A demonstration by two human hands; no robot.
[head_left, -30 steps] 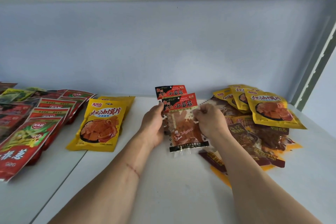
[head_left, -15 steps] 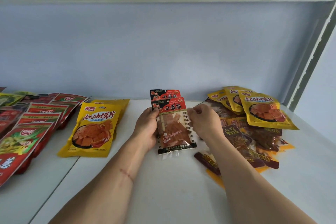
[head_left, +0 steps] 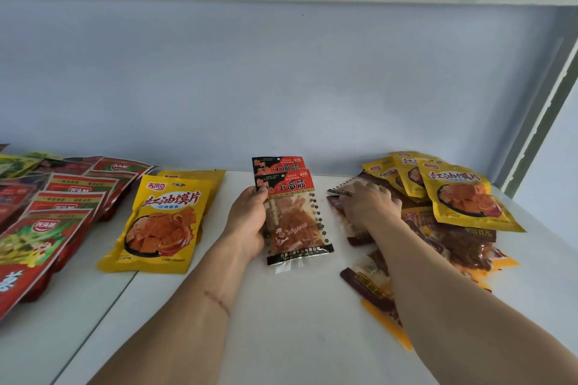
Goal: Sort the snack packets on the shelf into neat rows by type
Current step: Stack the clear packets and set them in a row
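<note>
My left hand (head_left: 248, 222) grips the left edge of two stacked clear gluten-strip packets with red-and-black headers (head_left: 291, 212), lying on the white shelf (head_left: 281, 322) at centre. My right hand (head_left: 370, 203) reaches into the mixed pile (head_left: 438, 237) on the right and pinches the edge of another clear packet (head_left: 339, 191) there. Three yellow packets (head_left: 463, 197) lie on top of that pile, over dark brown ones. A sorted stack of yellow packets (head_left: 162, 222) sits to the left of my left hand.
Rows of red-and-green packets (head_left: 53, 222) fill the far left of the shelf. A brown-and-yellow packet (head_left: 369, 287) lies partly under my right forearm. The blue back wall stands close behind, a shelf upright (head_left: 538, 122) at right, the upper shelf overhead.
My right hand let go of the held gluten packets and moved right into the mixed pile. My left hand keeps hold of the two packets in about the same spot.
</note>
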